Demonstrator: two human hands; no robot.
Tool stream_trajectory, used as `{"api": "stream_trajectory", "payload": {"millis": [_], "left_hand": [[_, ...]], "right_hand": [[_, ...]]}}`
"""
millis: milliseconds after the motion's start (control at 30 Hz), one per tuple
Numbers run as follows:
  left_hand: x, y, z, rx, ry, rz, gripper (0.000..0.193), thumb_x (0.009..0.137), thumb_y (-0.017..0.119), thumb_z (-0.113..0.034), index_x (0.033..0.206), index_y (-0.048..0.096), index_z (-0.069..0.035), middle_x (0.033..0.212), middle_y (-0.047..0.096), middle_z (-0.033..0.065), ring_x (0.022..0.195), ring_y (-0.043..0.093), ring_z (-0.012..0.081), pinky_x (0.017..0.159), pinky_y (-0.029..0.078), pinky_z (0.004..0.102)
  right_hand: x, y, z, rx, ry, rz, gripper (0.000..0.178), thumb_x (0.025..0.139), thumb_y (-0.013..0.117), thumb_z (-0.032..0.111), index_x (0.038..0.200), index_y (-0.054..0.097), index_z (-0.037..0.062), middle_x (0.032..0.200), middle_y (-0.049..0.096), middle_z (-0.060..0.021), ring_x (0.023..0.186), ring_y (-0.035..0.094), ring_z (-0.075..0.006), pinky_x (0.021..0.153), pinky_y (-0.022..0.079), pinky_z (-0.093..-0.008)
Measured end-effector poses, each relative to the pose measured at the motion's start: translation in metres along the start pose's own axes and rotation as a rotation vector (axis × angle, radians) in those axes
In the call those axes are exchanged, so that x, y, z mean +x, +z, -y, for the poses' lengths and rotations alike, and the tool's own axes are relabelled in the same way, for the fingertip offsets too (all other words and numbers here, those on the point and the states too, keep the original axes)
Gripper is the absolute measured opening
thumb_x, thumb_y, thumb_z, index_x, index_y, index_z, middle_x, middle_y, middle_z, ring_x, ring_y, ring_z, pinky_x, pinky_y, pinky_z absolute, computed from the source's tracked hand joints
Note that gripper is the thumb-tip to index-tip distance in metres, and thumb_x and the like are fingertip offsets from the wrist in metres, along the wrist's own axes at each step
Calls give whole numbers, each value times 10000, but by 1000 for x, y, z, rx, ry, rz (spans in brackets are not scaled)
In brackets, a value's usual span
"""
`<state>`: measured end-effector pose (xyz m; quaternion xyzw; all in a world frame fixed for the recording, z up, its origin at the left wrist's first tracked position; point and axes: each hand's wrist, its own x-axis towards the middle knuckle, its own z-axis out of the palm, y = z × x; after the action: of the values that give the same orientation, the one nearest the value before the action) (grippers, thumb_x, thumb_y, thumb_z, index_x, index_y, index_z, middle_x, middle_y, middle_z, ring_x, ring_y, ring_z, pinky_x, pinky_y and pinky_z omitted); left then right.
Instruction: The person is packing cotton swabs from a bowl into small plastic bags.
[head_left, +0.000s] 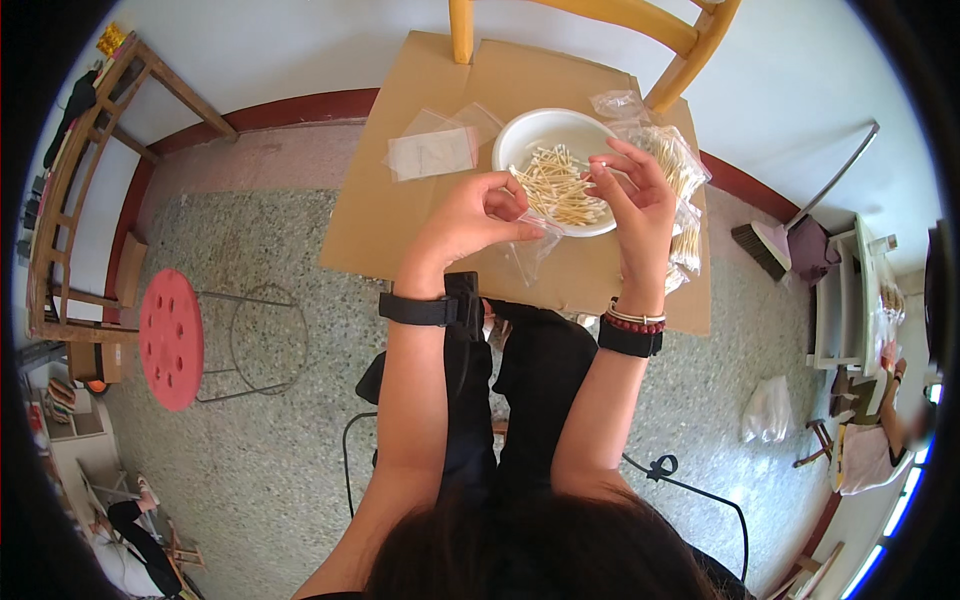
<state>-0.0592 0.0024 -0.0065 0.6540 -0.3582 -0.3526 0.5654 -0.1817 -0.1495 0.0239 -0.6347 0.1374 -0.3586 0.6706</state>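
My left hand is closed at the near left rim of a white bowl, pinching a small clear plastic bag that hangs down past its fingers. Inside the bowl lies a loose heap of cotton swabs. Over the bowl's right side, my right hand has its thumb and forefinger drawn together on what looks like a cotton swab, with a white tip showing; the other fingers are raised. Flat clear bags lie left of the bowl. Filled bags of swabs are piled along its right.
Cardboard covers the work surface, and a yellow wooden chair back rises behind it. A red stool stands on the left. To the right are a broom and a white plastic bag. Other people sit at both edges.
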Motion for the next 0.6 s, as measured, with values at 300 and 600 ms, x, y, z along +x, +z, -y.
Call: {"api": "stream_trajectory", "payload": {"millis": [300, 600], "left_hand": [[2, 3, 0, -133, 24, -12, 277, 718, 793, -89, 888, 577, -54, 756, 682, 39, 737, 611, 79, 667, 444, 232], [3, 6, -6, -98, -27, 57, 251, 802, 729, -92, 1009, 612, -12, 903, 682, 58, 840, 632, 102, 755, 481, 228]], "right_hand": [[0, 2, -1, 0, 11, 81, 286, 840, 657, 11, 1119, 594, -8, 951, 658, -84, 823, 636, -102, 681, 516, -221], [1, -1, -5, -84, -20, 34, 276, 832, 648, -22, 1104, 600, -19, 965, 663, -89, 821, 637, -102, 697, 517, -225]]}}
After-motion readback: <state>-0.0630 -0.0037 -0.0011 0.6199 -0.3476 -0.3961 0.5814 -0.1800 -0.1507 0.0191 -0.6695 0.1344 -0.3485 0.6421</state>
